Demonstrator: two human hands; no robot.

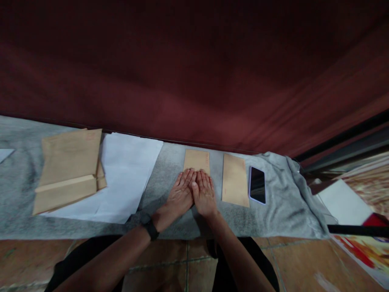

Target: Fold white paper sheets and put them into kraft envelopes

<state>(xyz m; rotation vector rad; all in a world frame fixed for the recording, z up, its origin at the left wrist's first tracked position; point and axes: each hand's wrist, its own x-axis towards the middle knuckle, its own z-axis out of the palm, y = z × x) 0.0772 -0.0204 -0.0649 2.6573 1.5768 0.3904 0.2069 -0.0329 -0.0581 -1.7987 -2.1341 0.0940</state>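
Note:
A brown envelope (197, 158) with small red print lies on the grey cloth straight ahead of me. Both my left hand (181, 190) and my right hand (204, 194) are laid flat over its near part, side by side and touching, fingers stretched forward. Neither hand grips anything, and the envelope's lower part is hidden under them. Just right of my right hand lies a second brown envelope (235, 180). To the left, several larger brown envelopes (69, 158) rest partly over a stack of white paper sheets (130, 170).
A phone (257, 185) with a dark screen lies right of the second envelope. The grey cloth (282, 202) covers a narrow surface, with a dark red curtain (194, 81) along its far edge. Tiled floor (164, 259) and my legs are at the near side.

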